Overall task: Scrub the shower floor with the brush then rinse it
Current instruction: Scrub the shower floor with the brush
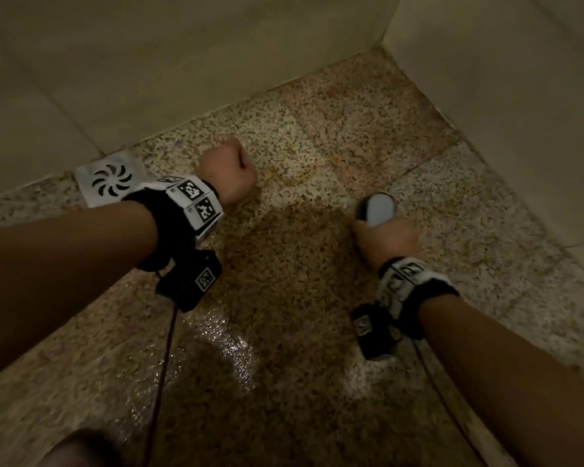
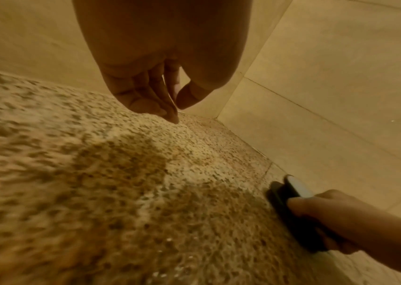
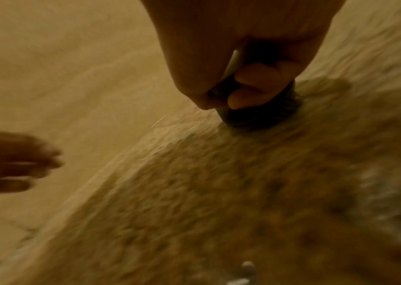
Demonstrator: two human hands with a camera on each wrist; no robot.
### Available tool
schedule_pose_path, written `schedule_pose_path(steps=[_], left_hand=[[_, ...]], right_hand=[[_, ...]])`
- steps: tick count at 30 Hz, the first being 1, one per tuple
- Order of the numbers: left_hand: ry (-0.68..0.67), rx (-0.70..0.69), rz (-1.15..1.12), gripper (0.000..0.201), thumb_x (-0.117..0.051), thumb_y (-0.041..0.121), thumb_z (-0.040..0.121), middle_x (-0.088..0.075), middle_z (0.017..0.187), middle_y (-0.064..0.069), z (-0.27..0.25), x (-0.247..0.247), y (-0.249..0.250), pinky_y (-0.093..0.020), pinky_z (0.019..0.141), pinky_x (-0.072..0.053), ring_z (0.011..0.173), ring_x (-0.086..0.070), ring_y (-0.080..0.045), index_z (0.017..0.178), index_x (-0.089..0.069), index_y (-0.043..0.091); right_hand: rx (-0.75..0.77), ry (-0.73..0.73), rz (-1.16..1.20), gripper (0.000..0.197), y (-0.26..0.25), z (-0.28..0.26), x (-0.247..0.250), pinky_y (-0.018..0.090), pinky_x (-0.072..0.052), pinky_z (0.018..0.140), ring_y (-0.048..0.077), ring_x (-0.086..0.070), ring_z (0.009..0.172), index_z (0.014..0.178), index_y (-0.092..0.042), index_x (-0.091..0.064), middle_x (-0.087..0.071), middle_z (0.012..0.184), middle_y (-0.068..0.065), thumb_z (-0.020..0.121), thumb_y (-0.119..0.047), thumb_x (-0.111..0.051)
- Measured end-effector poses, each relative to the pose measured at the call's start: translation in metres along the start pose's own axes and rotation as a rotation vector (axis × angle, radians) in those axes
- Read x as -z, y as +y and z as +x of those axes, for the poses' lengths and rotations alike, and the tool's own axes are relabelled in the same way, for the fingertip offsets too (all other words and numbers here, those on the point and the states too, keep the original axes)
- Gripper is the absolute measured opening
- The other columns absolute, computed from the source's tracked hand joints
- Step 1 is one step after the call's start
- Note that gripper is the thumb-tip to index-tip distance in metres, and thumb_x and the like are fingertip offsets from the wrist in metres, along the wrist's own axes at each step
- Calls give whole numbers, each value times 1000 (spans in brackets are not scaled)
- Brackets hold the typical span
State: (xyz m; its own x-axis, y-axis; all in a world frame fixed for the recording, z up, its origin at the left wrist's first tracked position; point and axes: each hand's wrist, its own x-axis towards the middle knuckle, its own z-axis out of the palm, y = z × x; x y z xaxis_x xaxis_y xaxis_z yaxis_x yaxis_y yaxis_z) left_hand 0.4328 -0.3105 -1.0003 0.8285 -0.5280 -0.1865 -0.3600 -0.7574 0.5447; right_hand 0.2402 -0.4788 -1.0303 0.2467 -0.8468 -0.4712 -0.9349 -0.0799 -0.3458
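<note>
The speckled stone shower floor (image 1: 317, 136) is wet, with a darker patch in the middle. My right hand (image 1: 385, 241) grips a scrub brush (image 1: 376, 210) with a white top and black body, and presses its bristles on the floor. The brush (image 2: 289, 194) also shows low on the right in the left wrist view, near the wall. In the blurred right wrist view my fingers (image 3: 250, 81) wrap the brush (image 3: 263, 113). My left hand (image 1: 226, 173) hovers above the floor and holds nothing, its fingers (image 2: 146, 96) hanging loosely curled.
A white square drain cover (image 1: 110, 178) sits against the back wall on the left. Beige tiled walls (image 1: 182, 62) meet in a corner at the upper right. A glossy wet sheen lies on the near floor (image 1: 236, 348). Cables hang from both wrist units.
</note>
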Motion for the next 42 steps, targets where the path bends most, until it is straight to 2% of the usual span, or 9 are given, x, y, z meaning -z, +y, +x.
schedule_pose_path(steps=[9,12,16,19,23,28,34,37,42], left_hand=[[94,71,-87,22,-44,18,93,-63,96,-23,4,9,12,-36,69,-42,90,-58,-37,99,-56,0],[116,81,-126,17,-44,20,90,-65,92,-21,-3,16,-6,-40,70,-48,86,-61,-37,91,-55,7],[74,130,-207,6,-46,17,85,-66,93,-22,-14,25,-28,-49,77,-54,87,-63,-38,81,-50,14],[60,188,-237,25,-44,21,81,-66,95,-23,-11,38,-32,-52,81,-53,88,-64,-37,90,-56,1],[47,157,-351,40,-38,25,68,-68,91,-19,-2,49,-29,-52,77,-55,84,-66,-36,92,-60,2],[62,194,-387,15,-46,20,80,-69,91,-16,6,57,-55,-50,77,-56,87,-65,-35,83,-57,11],[98,201,-310,22,-47,21,81,-70,91,-14,6,64,-87,-45,79,-55,86,-65,-33,89,-60,5],[80,183,-284,21,-48,20,82,-70,90,-14,4,65,-96,-44,79,-55,86,-66,-32,90,-61,5],[110,159,-218,20,-48,20,87,-69,94,-16,1,70,-101,-40,82,-54,89,-64,-32,93,-62,7]], right_hand=[[258,-284,16,45,-88,-52,-77,22,-29,34,14,-50,58,93,-7,-48,-49,72,2,88,-49,-62],[226,-244,234,58,-83,-34,-56,28,-44,56,27,-59,84,121,-4,-54,-62,109,12,86,-49,-62],[75,69,294,93,-55,-6,-11,43,-51,87,38,-54,114,152,-9,-13,-50,134,18,83,-50,-61],[57,24,221,91,-46,-18,-14,38,-52,81,35,-56,107,155,-20,-1,-47,137,17,89,-46,-58],[85,5,236,87,-79,-42,-58,35,-49,79,33,-55,114,155,-20,-11,-50,136,16,88,-44,-62],[288,-164,272,89,-126,-85,-121,38,-50,88,33,-52,121,154,-23,-11,-45,142,11,87,-38,-67],[405,-305,177,75,-170,-122,-154,35,-46,80,35,-53,117,148,-18,-26,-50,135,14,86,-32,-67],[508,-211,170,47,-161,-105,-119,29,-40,77,31,-54,109,132,-9,-48,-54,126,14,91,-28,-61],[258,81,106,65,-117,-34,-55,34,-44,76,31,-58,102,134,-18,-47,-59,120,9,81,-54,-62]])
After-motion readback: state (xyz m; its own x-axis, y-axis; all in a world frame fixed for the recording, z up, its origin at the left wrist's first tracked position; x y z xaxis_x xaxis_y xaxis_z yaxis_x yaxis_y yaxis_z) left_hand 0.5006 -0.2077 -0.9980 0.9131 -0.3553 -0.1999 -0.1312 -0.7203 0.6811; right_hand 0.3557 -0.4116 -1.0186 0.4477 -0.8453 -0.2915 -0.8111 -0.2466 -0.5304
